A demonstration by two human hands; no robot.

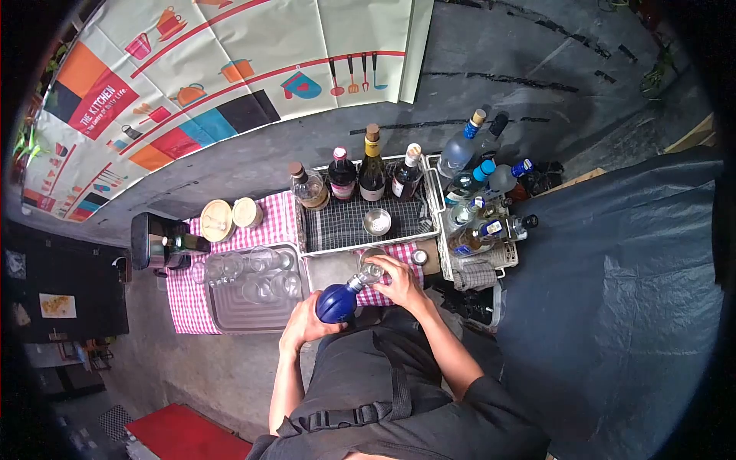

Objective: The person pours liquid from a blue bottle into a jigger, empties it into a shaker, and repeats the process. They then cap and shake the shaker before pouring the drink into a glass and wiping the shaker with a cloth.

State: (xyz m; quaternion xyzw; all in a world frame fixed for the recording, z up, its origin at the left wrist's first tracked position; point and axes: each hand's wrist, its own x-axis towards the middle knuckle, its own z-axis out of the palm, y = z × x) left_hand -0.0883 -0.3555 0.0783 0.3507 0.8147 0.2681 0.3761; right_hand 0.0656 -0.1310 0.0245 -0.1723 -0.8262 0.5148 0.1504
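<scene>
Blue bottle (335, 305) is tilted in front of my torso, by the counter (330, 271), silvery neck (355, 284) right by a small clear glass (372, 272). Left fingers (316, 328) grip its round body; right fingers (388, 267) look closed on the glass. Risk: curved body could twist in my grip, neck knocking the glass. Contents not visible.
</scene>
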